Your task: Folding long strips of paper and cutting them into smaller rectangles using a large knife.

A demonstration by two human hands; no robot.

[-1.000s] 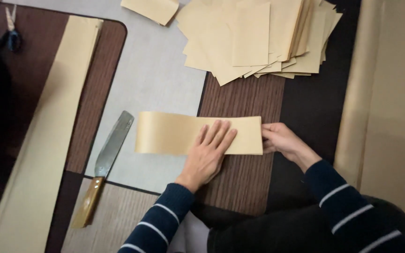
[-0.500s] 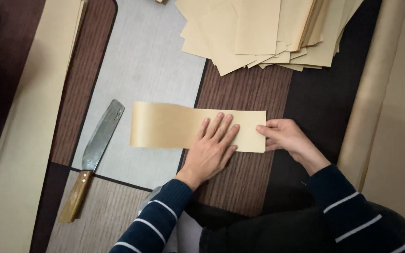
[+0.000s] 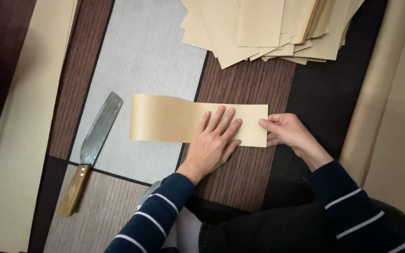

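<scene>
Dark wood-grain floor panels [image 3: 249, 173] — pale grey mat [image 3: 141, 70], dim light

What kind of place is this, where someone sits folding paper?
Probably a small paper-craft workspace on a floor or low table. A heap of cut tan sheets, a broad knife with a wooden handle, and the tan strip under the left hand suggest hand cutting and folding.

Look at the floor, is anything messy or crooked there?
Yes, a little. The pile of cut paper sheets at the top is fanned out unevenly, corners poking every way. The folded paper strip bulges up near its left part instead of lying flat, while the left hand presses it and the right hand pinches its end. The knife lies slanted.
</scene>
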